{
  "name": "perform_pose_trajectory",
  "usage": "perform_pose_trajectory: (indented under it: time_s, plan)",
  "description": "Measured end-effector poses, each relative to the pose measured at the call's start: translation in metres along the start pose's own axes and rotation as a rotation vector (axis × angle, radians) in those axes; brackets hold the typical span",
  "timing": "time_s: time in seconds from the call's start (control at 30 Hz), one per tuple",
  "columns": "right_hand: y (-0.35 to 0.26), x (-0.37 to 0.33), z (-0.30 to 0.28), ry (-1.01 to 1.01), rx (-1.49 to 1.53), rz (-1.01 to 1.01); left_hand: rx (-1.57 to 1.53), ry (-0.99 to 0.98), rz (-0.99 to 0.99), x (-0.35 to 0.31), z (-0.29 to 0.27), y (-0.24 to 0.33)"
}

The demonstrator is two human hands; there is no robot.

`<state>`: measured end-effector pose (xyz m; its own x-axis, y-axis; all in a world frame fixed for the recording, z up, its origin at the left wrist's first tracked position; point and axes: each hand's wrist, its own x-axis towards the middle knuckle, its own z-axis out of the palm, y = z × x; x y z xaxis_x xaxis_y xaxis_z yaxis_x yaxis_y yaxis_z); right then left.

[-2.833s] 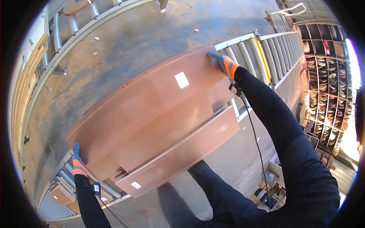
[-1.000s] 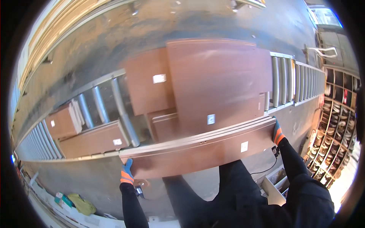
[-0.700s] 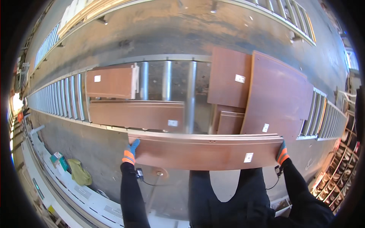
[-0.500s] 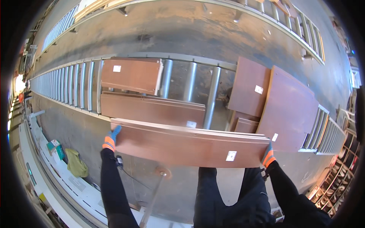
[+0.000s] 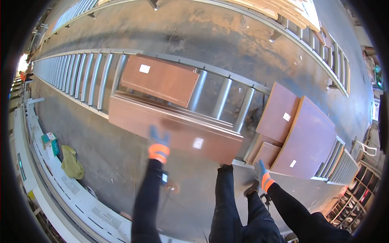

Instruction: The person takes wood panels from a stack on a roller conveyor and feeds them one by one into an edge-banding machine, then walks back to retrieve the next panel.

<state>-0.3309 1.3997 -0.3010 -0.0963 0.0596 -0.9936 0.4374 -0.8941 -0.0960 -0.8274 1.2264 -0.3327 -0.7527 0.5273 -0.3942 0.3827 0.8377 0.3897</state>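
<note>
Beside roller conveyor, spreading fingers of left hand near long brown board; holding right hand, with unclear finger spread, near small board.

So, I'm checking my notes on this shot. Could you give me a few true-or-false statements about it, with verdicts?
1. The left hand is open. True.
2. The right hand grips the long brown panel. False: it is apart from it, to its right.
3. The large panel at the right bears a white label. True.
4. The green cloth lies left of the teal box. False: it lies to the right.
5. Silver rollers run toward the upper left. True.
</note>
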Motion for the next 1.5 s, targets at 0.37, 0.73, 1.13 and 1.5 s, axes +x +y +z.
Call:
perform_pose_trajectory:
  time_s: [0.37, 0.73, 1.13, 1.5]
  plan:
    - [0.092, -0.067, -0.158, 0.297, 0.014, -0.055, 0.340, -0.297, 0.112, -0.003, 0.089, 0.007]
    - [0.168, 0.023, -0.456, 0.500, -0.431, -0.060, -0.329, -0.692, 0.162, -0.266, 0.323, 0.278]
    - [0.136, 0.095, -0.769, 0.810, -0.392, -0.131, -0.597, -0.336, -0.364, -0.317, 0.537, 0.397]
    - [0.166, 0.061, -0.816, 0.615, -0.083, -0.374, -0.853, -0.487, -0.666, -0.353, 0.509, 0.441]
